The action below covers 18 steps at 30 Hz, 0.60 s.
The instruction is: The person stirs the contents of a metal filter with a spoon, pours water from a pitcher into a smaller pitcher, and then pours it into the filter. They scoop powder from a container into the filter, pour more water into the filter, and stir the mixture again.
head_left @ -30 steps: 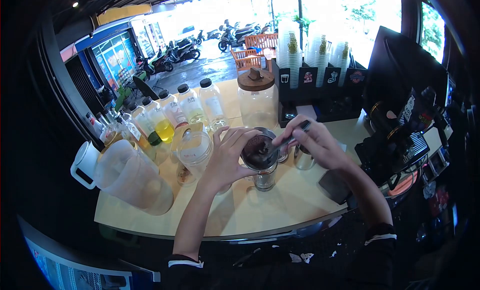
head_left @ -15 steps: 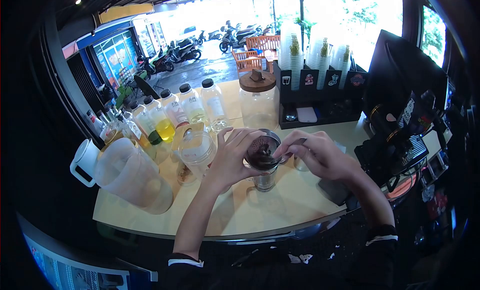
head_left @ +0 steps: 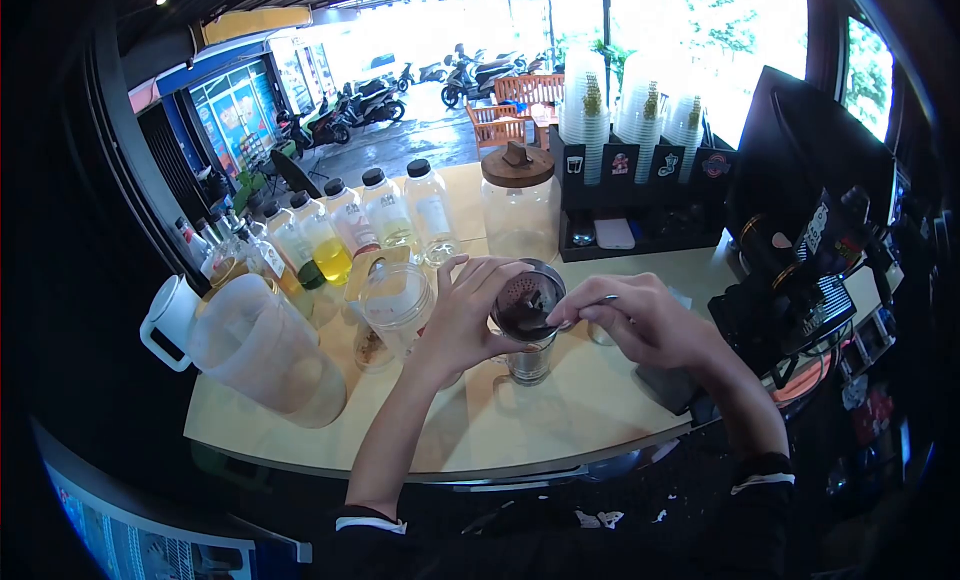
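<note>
My left hand (head_left: pixel 468 310) is wrapped round a round metal strainer (head_left: pixel 522 298) with dark matter inside, tilted toward me over a clear glass (head_left: pixel 530 364) on the counter. My right hand (head_left: pixel 640 318) pinches the handle of a spoon (head_left: pixel 606 298), whose lower end reaches into the strainer. To the left of my left hand is a clear jar (head_left: pixel 396 298). A small dish with brown powder (head_left: pixel 372 350) lies beside the jar.
A big cloudy pitcher (head_left: pixel 262 345) and a white-handled jug (head_left: pixel 172 320) are at the left. Bottles (head_left: pixel 385 212) line the back left. A wooden-lidded jar (head_left: pixel 520 215) and a black cup holder (head_left: pixel 640 215) stand behind; a black machine (head_left: pixel 785 280) is at the right.
My right hand has shifted slightly within its place, and the spoon has changed its angle in the strainer. My left hand keeps its hold.
</note>
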### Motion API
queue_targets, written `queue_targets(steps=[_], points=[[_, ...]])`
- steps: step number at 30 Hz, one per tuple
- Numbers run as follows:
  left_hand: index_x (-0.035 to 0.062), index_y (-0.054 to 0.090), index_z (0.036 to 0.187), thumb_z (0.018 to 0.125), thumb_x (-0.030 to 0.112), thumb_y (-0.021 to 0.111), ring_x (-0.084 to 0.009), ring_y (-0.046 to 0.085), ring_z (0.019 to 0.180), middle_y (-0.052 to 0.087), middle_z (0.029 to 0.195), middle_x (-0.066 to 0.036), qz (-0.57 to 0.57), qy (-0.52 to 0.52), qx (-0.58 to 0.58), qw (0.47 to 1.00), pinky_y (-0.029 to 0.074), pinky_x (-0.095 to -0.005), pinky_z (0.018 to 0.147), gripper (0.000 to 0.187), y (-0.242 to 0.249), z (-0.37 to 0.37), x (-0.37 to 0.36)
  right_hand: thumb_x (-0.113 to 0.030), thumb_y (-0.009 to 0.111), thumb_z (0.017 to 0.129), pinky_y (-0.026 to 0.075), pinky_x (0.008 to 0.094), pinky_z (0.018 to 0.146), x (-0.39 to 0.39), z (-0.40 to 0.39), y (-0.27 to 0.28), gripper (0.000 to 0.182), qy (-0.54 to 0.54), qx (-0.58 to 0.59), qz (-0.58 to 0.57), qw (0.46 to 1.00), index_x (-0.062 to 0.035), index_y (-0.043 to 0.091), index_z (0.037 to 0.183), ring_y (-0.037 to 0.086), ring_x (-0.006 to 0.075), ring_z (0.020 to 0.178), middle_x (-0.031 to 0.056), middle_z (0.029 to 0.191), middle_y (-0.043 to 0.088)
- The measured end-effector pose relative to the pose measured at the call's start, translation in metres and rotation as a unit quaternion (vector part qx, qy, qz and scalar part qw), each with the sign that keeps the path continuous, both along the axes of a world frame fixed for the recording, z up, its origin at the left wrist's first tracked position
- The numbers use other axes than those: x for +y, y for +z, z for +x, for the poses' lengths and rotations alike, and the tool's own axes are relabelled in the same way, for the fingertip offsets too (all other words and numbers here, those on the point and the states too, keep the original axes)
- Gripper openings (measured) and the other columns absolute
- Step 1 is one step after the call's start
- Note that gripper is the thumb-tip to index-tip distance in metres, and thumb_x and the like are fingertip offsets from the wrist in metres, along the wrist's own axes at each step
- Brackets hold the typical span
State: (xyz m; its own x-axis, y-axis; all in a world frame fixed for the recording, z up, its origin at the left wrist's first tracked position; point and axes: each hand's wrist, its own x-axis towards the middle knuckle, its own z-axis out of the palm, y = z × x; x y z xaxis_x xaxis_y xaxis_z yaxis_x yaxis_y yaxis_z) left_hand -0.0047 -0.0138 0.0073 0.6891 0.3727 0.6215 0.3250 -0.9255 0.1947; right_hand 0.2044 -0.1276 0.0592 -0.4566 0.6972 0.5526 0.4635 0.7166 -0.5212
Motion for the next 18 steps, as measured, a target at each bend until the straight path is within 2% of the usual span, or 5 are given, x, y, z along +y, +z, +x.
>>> queue_targets(steps=[6,10,13,15,18], points=[[0.0163,0.050,0.125,0.049,0.029,0.089,-0.0234,0.052,0.116,0.058,0.120,-0.003,-0.010,-0.011,-0.016,1.000,0.025,-0.0448,0.106,0.087,-0.003,0.001,0.005,0.011,0.054,0.080,0.052,0.0382,0.078,-0.003,-0.004,0.000,0.028,0.020,-0.094,-0.014,0.995,-0.0018,0.064,0.102,0.065,0.0294,0.090,0.0135,0.096,0.067],[0.0166,0.051,0.125,0.049,0.028,0.089,-0.0233,0.052,0.116,0.058,0.121,-0.003,-0.013,-0.027,-0.017,0.999,0.025,-0.0451,0.106,0.085,-0.001,0.001,0.004,0.010,0.056,0.079,0.052,0.0387,0.078,-0.004,-0.002,0.005,0.029,0.025,-0.084,0.007,0.996,-0.0013,0.064,0.104,0.064,0.0293,0.089,0.0135,0.096,0.066],[0.0166,0.051,0.124,0.050,0.028,0.089,-0.0232,0.052,0.116,0.058,0.120,-0.002,-0.009,-0.039,-0.008,0.999,0.025,-0.0450,0.106,0.085,0.000,0.002,0.004,0.010,0.056,0.081,0.052,0.0384,0.079,-0.003,-0.003,0.005,0.028,0.053,-0.128,0.007,0.990,-0.0010,0.064,0.105,0.064,0.0288,0.091,0.0136,0.097,0.066],[0.0165,0.050,0.125,0.051,0.028,0.088,-0.0224,0.051,0.118,0.057,0.121,-0.001,-0.016,-0.043,-0.006,0.999,0.023,-0.0458,0.108,0.084,0.003,0.001,0.002,0.001,0.054,0.087,0.048,0.0422,0.073,-0.003,0.000,0.010,0.014,0.039,-0.060,0.005,0.997,-0.0025,0.059,0.099,0.061,0.0356,0.082,0.0152,0.087,0.061],[0.0165,0.049,0.125,0.054,0.028,0.087,-0.0216,0.049,0.120,0.055,0.121,-0.001,-0.020,-0.044,0.001,0.999,0.020,-0.0468,0.110,0.082,0.004,0.001,0.001,0.001,0.053,0.088,0.049,0.0399,0.073,0.000,0.000,0.009,0.012,0.061,-0.052,-0.016,0.997,-0.0018,0.060,0.098,0.062,0.0347,0.082,0.0151,0.087,0.063]])
